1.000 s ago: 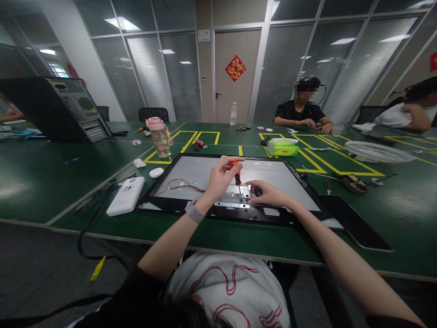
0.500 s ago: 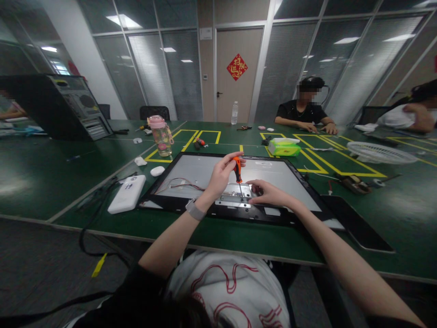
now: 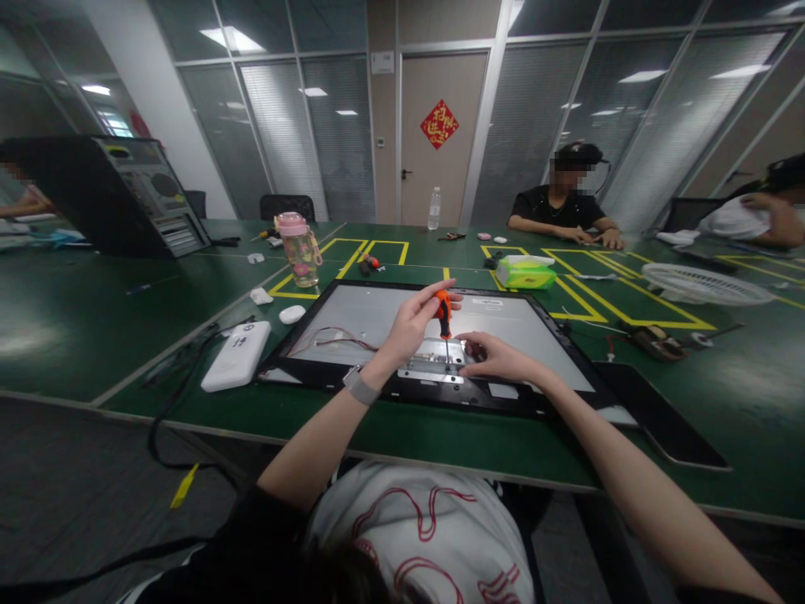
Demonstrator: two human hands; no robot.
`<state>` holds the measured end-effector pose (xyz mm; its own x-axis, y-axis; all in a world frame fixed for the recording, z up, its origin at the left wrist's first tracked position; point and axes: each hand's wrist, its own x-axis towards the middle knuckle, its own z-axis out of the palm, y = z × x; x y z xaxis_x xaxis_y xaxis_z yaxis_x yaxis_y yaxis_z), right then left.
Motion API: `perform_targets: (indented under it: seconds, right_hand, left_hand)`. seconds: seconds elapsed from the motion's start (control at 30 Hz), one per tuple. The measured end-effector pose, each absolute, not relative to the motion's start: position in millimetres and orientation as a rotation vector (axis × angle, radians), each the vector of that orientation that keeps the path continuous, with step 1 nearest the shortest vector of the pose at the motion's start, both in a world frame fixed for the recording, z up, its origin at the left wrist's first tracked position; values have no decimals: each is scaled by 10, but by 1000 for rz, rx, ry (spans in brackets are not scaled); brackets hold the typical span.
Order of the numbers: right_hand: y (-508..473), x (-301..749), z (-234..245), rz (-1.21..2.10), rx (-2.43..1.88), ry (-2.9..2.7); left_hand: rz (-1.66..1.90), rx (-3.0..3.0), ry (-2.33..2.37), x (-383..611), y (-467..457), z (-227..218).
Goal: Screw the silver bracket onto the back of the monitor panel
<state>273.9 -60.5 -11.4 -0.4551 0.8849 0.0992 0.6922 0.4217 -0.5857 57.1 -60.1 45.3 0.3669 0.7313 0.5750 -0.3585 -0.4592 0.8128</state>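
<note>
A monitor panel (image 3: 352, 315) lies face down on the green table, its grey metal back up and a black bezel around it. My left hand (image 3: 410, 323) is closed on an orange-handled screwdriver (image 3: 444, 309), held upright with its tip on a small metal bracket (image 3: 433, 364) near the panel's front edge. My right hand (image 3: 496, 356) rests beside the bracket with fingers curled, fingertips by the screwdriver's tip. Red and white wires (image 3: 333, 339) run across the panel's left part. What my right fingers pinch, if anything, is hidden.
A white box (image 3: 236, 356) and black cables lie left of the panel. A pink-lidded bottle (image 3: 300, 250), a green tissue pack (image 3: 525, 272), a white fan guard (image 3: 701, 283) and a PC case (image 3: 135, 197) stand further back. A black panel (image 3: 657, 415) lies right. Other people sit across the table.
The view has shifted slightly. My left hand and screwdriver stay on the bracket, with the handle turned a little; my right hand keeps its place.
</note>
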Motion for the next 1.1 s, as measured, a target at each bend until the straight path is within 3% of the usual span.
perform_targets:
  seconds: [0.37,1.1]
  right_hand:
    - [-579,2764,-152,675,-1345,-2277]
    - [-594,2754,-134,678,-1331,-2278]
  left_hand:
    - [1495,1880,566,557,-681,522]
    - [1589,1847,667,588,-655,450]
